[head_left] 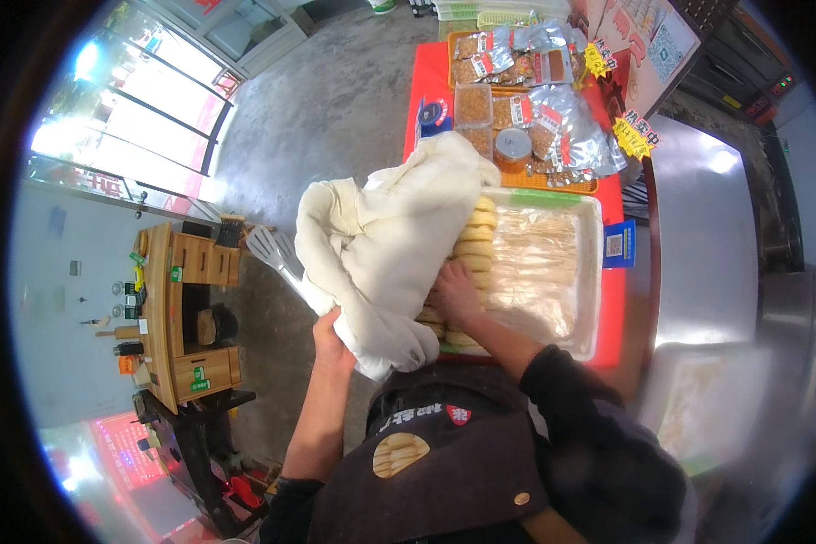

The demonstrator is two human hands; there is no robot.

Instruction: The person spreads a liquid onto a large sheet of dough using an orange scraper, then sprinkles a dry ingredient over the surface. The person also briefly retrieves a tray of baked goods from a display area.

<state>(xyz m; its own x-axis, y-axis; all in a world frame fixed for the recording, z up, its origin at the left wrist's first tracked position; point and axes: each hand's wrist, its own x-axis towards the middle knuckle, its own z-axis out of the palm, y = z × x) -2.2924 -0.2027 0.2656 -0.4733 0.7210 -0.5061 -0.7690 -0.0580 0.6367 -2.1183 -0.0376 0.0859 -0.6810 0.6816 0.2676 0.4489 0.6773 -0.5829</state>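
Red table (612,317) on a grey concrete floor (335,100), seen from above. One white cloth (381,236), bunched and folded back, lies over the left end of one white tray (594,272). Left hand (333,340) grips the cloth's lower edge, fingers closed on the fabric. Right hand (453,292) rests palm-down, fingers spread, on a column of round flatbreads (477,238) stacked along the tray's left side; about seven breads show, the rest hidden under cloth and hand. The tray's remaining floor is lined with one clear plastic sheet (539,263). One blue card (618,245) lies on the table just beside the tray's right wall. Beyond the tray, one orange tray (553,184) holds silver packets (562,118), too crowded to count, two clear boxes (473,104) and one round jar (512,148). Left of the table, well apart, stands one wooden cart (177,317); one metal spatula (267,249) shows between cart and cloth.
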